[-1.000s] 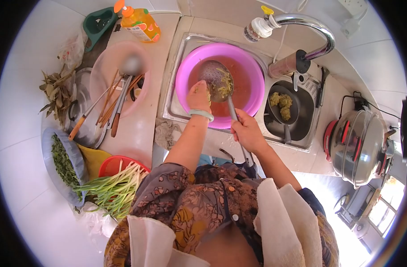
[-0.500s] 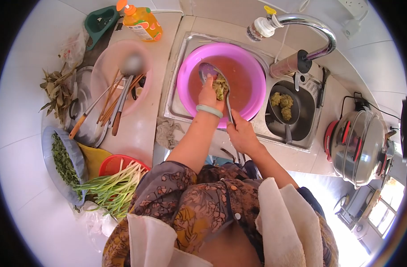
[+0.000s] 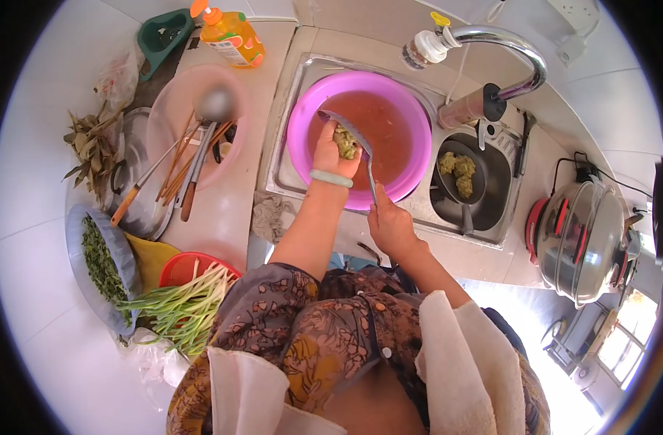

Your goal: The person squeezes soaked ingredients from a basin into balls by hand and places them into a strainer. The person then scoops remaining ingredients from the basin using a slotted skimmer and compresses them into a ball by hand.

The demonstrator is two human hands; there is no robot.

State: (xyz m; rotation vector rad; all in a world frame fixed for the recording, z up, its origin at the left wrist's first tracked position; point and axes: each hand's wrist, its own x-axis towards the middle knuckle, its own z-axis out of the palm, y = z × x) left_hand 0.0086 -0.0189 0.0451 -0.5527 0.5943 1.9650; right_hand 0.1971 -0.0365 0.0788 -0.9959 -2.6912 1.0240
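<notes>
Over the purple basin (image 3: pixel 299 138) of reddish-brown water, my left hand (image 3: pixel 333 165) is cupped around a clump of chopped, yellow-green vegetables (image 3: pixel 345 142). A pale bangle circles that wrist. My right hand (image 3: pixel 394 228) is closed around the handle of a metal skimmer (image 3: pixel 357 135). Its head is tilted against the far side of the clump, close to my left fingers. Right of the basin, a dark long-handled pan (image 3: pixel 479 187) rests in the small sink, holding several squeezed clumps of similar vegetables (image 3: pixel 463 168).
A chrome faucet (image 3: pixel 516 36) arches over the sink's back right. Left stand a pink translucent bowl (image 3: pixel 168 109) of utensils, an orange soap bottle (image 3: pixel 232 40), a blue bowl (image 3: pixel 128 264) of chopped greens and scallions (image 3: pixel 190 308). A glass-lidded pot (image 3: pixel 574 235) is at right.
My left hand has turned and shifted slightly left, with the vegetables more gathered in its palm. The skimmer's head has tipped more edge-on. The clumps in the pan are unchanged.
</notes>
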